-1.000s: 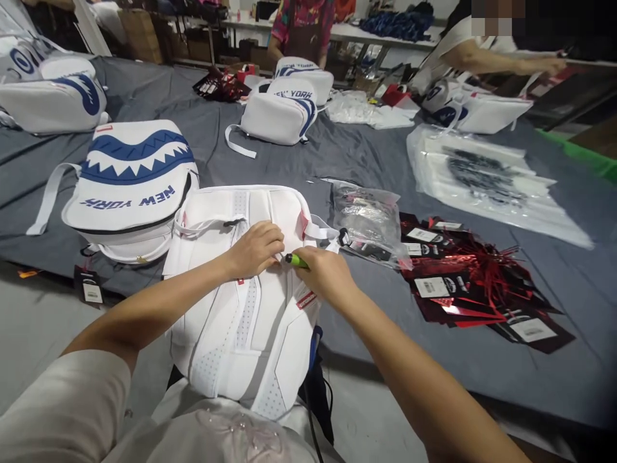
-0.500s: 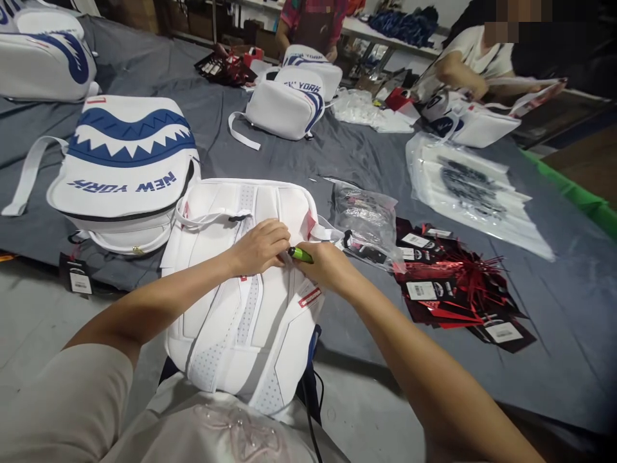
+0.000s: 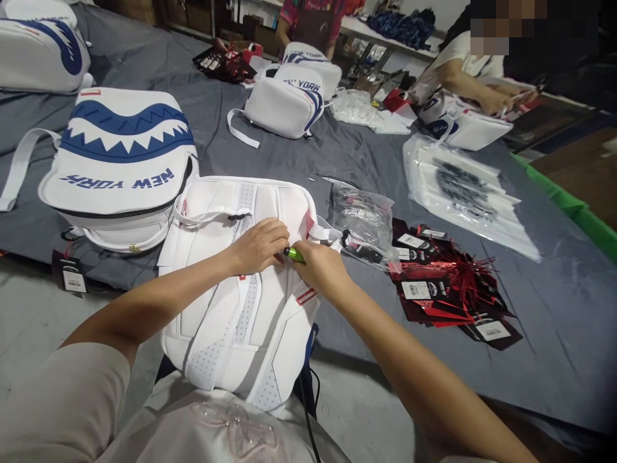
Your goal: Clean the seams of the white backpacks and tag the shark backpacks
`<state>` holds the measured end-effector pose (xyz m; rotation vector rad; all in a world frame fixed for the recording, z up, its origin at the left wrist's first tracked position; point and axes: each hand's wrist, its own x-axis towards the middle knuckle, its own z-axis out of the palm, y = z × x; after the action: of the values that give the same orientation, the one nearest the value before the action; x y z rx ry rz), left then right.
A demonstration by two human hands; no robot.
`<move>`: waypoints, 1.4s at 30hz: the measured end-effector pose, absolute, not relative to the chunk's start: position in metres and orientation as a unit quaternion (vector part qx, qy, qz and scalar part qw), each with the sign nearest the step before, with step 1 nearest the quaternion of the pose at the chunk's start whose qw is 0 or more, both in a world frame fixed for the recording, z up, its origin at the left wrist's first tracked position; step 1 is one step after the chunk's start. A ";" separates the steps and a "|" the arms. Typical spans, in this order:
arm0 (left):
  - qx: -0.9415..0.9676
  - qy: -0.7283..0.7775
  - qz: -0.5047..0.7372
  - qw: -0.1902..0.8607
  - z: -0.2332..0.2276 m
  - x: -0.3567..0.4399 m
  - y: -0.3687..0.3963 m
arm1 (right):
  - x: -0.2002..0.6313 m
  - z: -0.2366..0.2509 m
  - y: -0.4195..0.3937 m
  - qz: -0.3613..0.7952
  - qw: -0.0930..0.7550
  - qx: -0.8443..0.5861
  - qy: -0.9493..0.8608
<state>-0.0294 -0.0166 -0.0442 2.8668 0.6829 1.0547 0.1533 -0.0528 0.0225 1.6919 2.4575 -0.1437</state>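
Note:
A white backpack [image 3: 226, 257] leans against the table edge in front of me, its back panel and shoulder straps facing up. My left hand [image 3: 260, 245] rests on the middle of that panel, fingers bent and closed on the fabric of the backpack. Right beside it, my right hand [image 3: 315, 263] is closed around a slim green tool with a black end [image 3: 294, 254]. The tool's black end points toward my left fingertips; its working tip cannot be made out. A red label [image 3: 307, 296] sits on the strap below my right hand.
Another white-and-blue backpack [image 3: 125, 151] lies at left, with a hang tag [image 3: 70, 273] dangling over the edge. To the right are a clear plastic bag [image 3: 364, 218], a pile of black-and-red tags [image 3: 441, 283] and plastic packaging [image 3: 470, 190]. Two people work across the table.
My right hand and the green tool have shifted slightly left, and the hand covers more of the tool. My left hand stays nearly in place. The person at right has moved their hands.

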 end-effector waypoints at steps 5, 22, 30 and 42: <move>0.859 0.265 0.437 0.031 -0.043 -0.037 -0.020 | 0.152 0.014 -0.061 0.063 0.091 0.532 0.840; 0.857 0.310 0.409 -0.048 -0.015 -0.041 -0.018 | 0.142 0.053 0.004 0.073 -0.351 0.533 0.767; 0.960 0.258 0.081 -0.077 0.028 -0.011 0.008 | 0.182 0.004 -0.073 -0.433 -0.587 0.504 0.462; 0.917 0.212 0.284 -0.185 0.005 -0.003 -0.058 | 0.198 -0.027 -0.133 -0.241 -0.635 0.566 0.468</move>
<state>-0.0025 -0.0580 0.0048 3.2781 0.7596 1.0140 0.1981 -0.1327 -0.0267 3.3064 2.7349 -1.4118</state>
